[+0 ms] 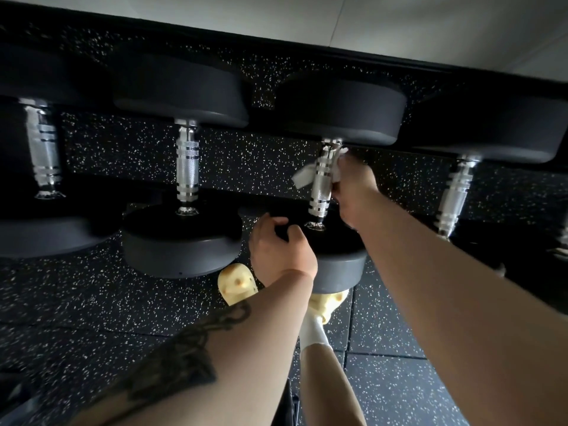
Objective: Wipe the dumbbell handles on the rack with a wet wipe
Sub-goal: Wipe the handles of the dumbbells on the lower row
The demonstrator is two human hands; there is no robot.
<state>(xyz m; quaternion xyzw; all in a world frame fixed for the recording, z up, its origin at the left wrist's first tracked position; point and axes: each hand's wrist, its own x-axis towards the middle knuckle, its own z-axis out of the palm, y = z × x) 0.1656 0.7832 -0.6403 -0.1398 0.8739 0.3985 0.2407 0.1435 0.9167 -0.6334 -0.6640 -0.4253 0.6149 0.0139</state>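
Black rubber floor tiles (pixel 92 302) flecked with white cover the ground, seams showing between them. Two pale yellow clogs (pixel 236 284) stand on the floor, one worn over a white sock (pixel 313 333). A light wall (pixel 399 23) runs along the top

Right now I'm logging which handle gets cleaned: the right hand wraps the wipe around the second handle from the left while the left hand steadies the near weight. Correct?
Not quite. In the head view the right hand wraps the wipe around the third handle from the left, not the second. The left hand does steady that dumbbell's near weight.
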